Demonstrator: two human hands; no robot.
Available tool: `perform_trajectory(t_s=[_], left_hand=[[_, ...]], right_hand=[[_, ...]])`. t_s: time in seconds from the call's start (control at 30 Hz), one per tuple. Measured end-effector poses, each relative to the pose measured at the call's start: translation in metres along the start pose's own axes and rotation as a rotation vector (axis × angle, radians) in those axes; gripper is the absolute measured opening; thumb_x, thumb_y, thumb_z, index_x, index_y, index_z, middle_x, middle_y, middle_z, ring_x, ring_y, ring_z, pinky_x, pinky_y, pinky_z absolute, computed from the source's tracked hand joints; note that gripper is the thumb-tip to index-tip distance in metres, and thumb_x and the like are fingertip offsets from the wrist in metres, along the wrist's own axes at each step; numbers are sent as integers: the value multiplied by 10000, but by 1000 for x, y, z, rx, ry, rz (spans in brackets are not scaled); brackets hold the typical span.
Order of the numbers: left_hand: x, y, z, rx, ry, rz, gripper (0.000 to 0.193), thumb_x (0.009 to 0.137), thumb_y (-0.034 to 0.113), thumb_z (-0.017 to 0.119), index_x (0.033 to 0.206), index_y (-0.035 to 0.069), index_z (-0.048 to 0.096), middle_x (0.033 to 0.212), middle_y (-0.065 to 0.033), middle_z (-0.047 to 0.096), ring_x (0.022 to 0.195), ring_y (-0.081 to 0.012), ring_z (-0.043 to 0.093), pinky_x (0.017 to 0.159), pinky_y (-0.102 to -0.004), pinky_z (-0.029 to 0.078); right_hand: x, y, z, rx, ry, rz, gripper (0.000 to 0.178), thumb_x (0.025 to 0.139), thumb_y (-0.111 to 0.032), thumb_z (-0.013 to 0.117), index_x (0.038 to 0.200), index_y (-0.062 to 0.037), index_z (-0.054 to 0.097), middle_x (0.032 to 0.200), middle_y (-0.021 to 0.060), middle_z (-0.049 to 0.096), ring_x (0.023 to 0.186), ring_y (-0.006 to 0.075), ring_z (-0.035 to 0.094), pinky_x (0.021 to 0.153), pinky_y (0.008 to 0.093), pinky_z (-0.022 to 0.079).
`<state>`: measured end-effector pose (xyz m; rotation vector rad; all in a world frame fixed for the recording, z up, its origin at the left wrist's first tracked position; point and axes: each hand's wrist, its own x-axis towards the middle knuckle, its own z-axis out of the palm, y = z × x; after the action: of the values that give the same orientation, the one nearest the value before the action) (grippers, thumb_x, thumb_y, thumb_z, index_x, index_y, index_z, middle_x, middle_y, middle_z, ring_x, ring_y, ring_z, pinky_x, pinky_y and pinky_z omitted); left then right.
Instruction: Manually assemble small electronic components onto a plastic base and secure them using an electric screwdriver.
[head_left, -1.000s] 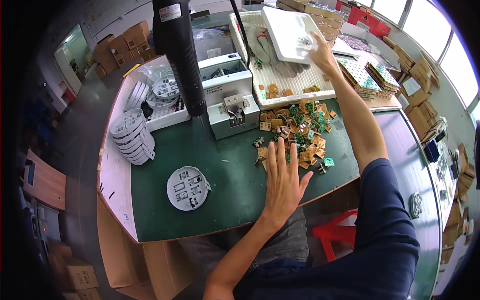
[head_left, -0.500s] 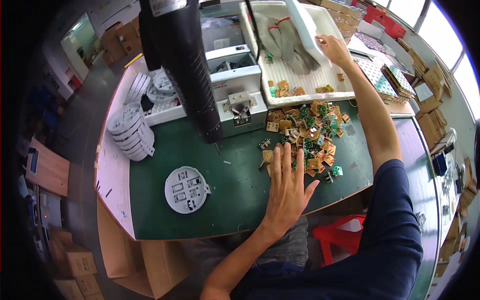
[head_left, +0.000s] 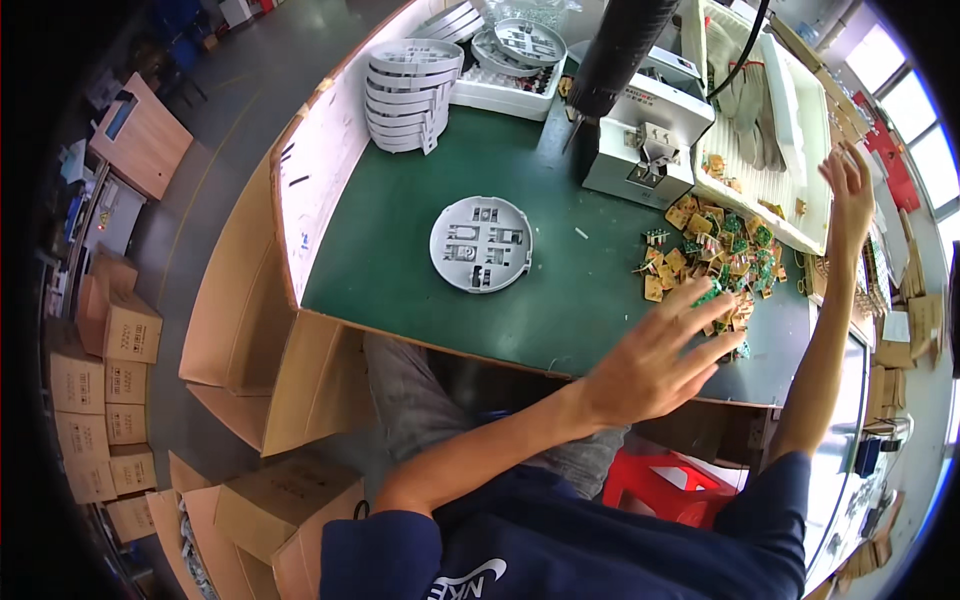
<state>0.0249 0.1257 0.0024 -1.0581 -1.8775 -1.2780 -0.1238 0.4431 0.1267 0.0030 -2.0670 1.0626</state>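
My left hand (head_left: pixel 650 360) hovers at the near edge of a heap of small tan and green circuit boards (head_left: pixel 690 235), fingers spread and partly covering the heap. It holds nothing that I can see. Further right, my right hand (head_left: pixel 850 185) is raised beside the outer edge of a white foam box (head_left: pixel 815 235), its fingers loosely bent and apart. Inside that box are grey work gloves (head_left: pixel 755 120), a few boards and an upright white foam piece (head_left: pixel 785 100). A round, light grey plastic housing (head_left: pixel 482 270) with several compartments lies flat on the green tabletop (head_left: pixel 390 240).
A black electric screwdriver (head_left: pixel 620 60) hangs above the table, near a grey metal feeder box (head_left: pixel 640 130). Grey housings (head_left: pixel 408 105) are stacked at the far left beside a white foam tray (head_left: pixel 500 95). Cardboard boxes (head_left: pixel 240 310) stand left of the table; a red stool (head_left: pixel 660 480) is underneath.
The view has swung, shifting the table's contents. My right hand has come away from the white foam piece it was touching. My left hand's fingers have turned rightward over the heap's near edge.
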Motion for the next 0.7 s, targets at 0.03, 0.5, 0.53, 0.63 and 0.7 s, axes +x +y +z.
perform_trajectory(t_s=[0.03, 0.5, 0.53, 0.63, 0.7], left_hand=[[-3, 3, -22, -37, 29, 33, 526, 852, 212, 777, 1342, 82, 639, 1480, -193, 494, 1402, -429, 426, 1161, -526, 376], [3, -106, -183, 184, -621, -477, 943, 747, 477, 851, 1484, 25, 476, 1564, -281, 349, 1461, -418, 322, 1198, -484, 333], [0, -102, -184, 251, -619, -433, 930, 755, 481, 843, 1473, 11, 484, 1562, -278, 353, 1455, -420, 333, 1195, -474, 340], [-9, -96, -179, 317, -595, -393, 899, 772, 454, 831, 1464, -7, 489, 1561, -257, 367, 1452, -404, 351, 1191, -458, 349], [-13, -94, -176, 343, -549, -416, 862, 792, 394, 825, 1468, -17, 482, 1564, -223, 386, 1458, -368, 366, 1190, -447, 351]], right_hand=[[-36, -36, 1, -16, -77, 17, 422, 1005, -229, 659, 1355, 1, 602, 1160, 143, 715, 1027, 198, 704, 920, 317, 556], [-257, -132, 105, 758, -605, 529, 431, 975, -50, 670, 1385, -1, 548, 1251, 177, 657, 1038, 221, 684, 912, 353, 577], [-259, -129, 109, 852, -588, 550, 440, 986, -69, 663, 1402, -9, 533, 1263, 186, 649, 1034, 230, 687, 914, 358, 579], [-262, -123, 111, 973, -576, 588, 460, 995, -88, 658, 1425, -20, 510, 1283, 198, 636, 1032, 240, 691, 923, 366, 582], [-261, -122, 111, 1045, -611, 619, 479, 993, -88, 660, 1439, -27, 496, 1299, 201, 625, 1034, 243, 691, 938, 373, 582]])
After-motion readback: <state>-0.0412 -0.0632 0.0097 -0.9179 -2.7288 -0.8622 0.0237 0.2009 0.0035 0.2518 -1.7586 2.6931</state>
